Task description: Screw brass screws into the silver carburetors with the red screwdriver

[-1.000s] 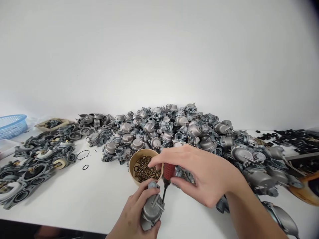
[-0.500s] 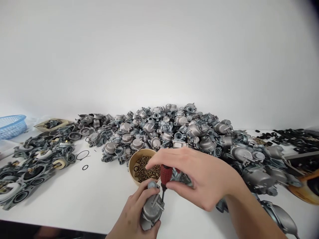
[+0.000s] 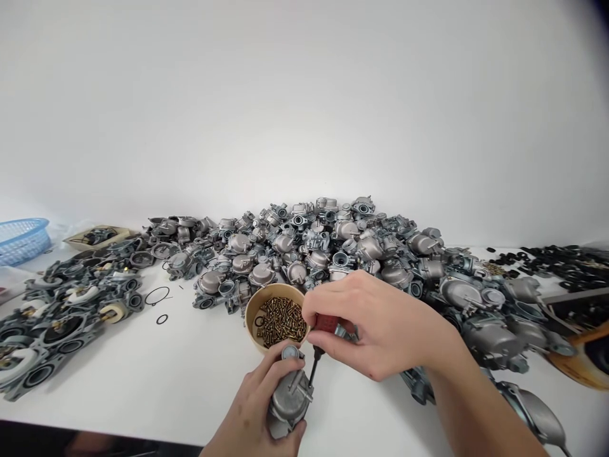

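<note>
My left hand (image 3: 257,400) is closed around a grey metal carburetor (image 3: 290,398), with its rounded bowl facing up, low over the white table. In my right hand (image 3: 380,327) is a screwdriver (image 3: 326,324) with a red handle, gripped between thumb and fingers. Its dark shaft slants down to the right edge of the carburetor's bowl, where the tip meets it; the screw head there is too small to make out. Just behind both hands stands a tan round bowl (image 3: 251,317) holding many small brass-coloured screws (image 3: 283,320).
A large heap of carburetors (image 3: 314,247) spreads across the back and right. At left lie opened carburetor bodies (image 3: 66,317) with white floats, and black rubber rings (image 3: 162,319). A blue basket (image 3: 23,241) stands far left; small black parts (image 3: 561,266) lie far right.
My right hand has lifted slightly and its fingers have curled in around the screwdriver handle, which now tilts to the right. My left hand and the carburetor have hardly moved.
</note>
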{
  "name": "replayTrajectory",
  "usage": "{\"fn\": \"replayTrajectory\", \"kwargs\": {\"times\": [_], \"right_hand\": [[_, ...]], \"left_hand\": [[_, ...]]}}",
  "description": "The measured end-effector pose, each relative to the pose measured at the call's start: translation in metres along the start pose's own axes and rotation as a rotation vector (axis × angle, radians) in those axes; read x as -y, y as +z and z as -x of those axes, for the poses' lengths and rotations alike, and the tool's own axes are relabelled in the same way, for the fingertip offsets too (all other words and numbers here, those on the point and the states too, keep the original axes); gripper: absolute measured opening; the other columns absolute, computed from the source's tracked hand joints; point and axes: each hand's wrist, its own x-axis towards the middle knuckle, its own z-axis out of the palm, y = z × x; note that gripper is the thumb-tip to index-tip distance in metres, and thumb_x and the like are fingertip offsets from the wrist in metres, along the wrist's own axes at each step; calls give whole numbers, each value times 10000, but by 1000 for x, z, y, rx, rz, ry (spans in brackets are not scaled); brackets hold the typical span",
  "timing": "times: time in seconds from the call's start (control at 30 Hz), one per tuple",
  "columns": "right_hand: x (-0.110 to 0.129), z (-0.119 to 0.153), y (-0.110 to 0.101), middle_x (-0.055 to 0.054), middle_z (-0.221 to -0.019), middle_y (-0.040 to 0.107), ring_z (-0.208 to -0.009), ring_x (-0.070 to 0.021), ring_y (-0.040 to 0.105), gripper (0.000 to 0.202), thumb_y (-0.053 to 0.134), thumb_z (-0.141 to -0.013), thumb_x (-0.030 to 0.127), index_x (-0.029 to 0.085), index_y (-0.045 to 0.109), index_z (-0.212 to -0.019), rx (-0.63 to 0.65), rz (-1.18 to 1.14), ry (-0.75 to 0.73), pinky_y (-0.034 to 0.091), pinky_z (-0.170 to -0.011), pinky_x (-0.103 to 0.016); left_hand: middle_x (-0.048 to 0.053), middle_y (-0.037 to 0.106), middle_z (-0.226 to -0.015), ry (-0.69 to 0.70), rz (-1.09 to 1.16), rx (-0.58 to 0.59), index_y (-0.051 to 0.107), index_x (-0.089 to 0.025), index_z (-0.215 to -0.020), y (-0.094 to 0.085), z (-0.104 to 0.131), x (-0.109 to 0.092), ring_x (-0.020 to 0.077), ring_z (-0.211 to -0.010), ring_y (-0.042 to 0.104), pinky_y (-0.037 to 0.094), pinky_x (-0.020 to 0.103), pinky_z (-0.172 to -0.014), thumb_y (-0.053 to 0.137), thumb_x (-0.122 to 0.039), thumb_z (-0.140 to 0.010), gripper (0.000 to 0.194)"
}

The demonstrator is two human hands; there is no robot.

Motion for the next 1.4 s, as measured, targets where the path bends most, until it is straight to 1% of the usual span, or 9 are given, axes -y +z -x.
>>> {"fn": "replayTrajectory", "kwargs": {"times": [0.4, 0.47, 0.6, 0.73, 0.83, 0.97, 1.13, 1.23, 1.4], "right_hand": [[5, 5, -4, 14, -973, 728, -790, -131, 632, 260, 641, -832, 51, 212, 607, -1034, 32, -69, -73, 391, -643, -274], [5, 4, -2, 36, -858, 716, -704, -113, 596, 123, 709, -921, 162, 203, 594, -937, 10, -43, -38, 364, -615, -272], [4, -1, 3, 65, -591, 585, -514, -87, 438, 442, 710, -1040, 432, 189, 513, -728, -65, 76, 69, 269, -553, -300], [4, -2, 0, -26, -952, 779, -727, -157, 645, 363, 721, -1025, 556, 194, 716, -1022, -73, 82, 113, 396, -663, -313], [5, 3, -4, -62, -1104, 809, -901, -223, 731, 450, 772, -964, 410, 205, 666, -1350, -26, -26, 56, 484, -803, -353], [6, 5, -6, -39, -1031, 821, -821, -189, 730, 505, 634, -907, 107, 213, 621, -1401, 61, -126, 19, 501, -751, -320], [2, 0, 1, 25, -799, 760, -634, -127, 599, 101, 733, -1006, 293, 201, 729, -1047, 3, -69, 3, 396, -641, -297], [-1, 0, 2, 35, -719, 687, -623, -116, 558, 327, 764, -1022, 466, 188, 712, -857, -59, -9, -1, 336, -617, -304], [2, 5, -4, -26, -1020, 739, -830, -158, 643, 177, 736, -952, 254, 189, 699, -1113, -19, -57, -27, 428, -707, -306]], "left_hand": [[161, 577, -1657, -32, -10, 3, 532, -316, -1496, 2, 5, 3, 404, -1445, 666, 647, 437, -1069, 737, -107, -735, 815], [156, 570, -1665, -45, -8, 5, 519, -325, -1506, 3, 5, 4, 403, -1453, 659, 637, 454, -1087, 732, -106, -738, 827], [150, 587, -1648, -70, -5, -10, 539, -324, -1494, 7, 8, 6, 411, -1438, 670, 641, 459, -1078, 722, -97, -715, 831], [156, 601, -1636, -80, -7, -20, 558, -318, -1481, 8, 8, 6, 417, -1380, 710, 656, 455, -1047, 726, -91, -688, 842], [151, 593, -1646, -46, 7, -17, 542, -321, -1495, 6, 5, 3, 401, -1386, 708, 650, 452, -1055, 714, -86, -700, 847], [141, 583, -1658, -33, 33, -22, 559, -313, -1489, 3, 4, 2, 377, -1419, 686, 637, 437, -1082, 710, -93, -736, 799], [142, 619, -1621, -36, 32, -27, 587, -305, -1468, 4, 6, 4, 395, -1425, 679, 647, 440, -1073, 716, -95, -702, 804], [144, 639, -1596, -57, 23, -34, 592, -310, -1460, 4, 6, 3, 393, -1378, 712, 652, 453, -1067, 708, -83, -683, 817], [150, 585, -1656, -29, 24, -13, 543, -325, -1508, 0, 2, 2, 393, -1422, 688, 635, 450, -1094, 723, -82, -713, 850]]}}
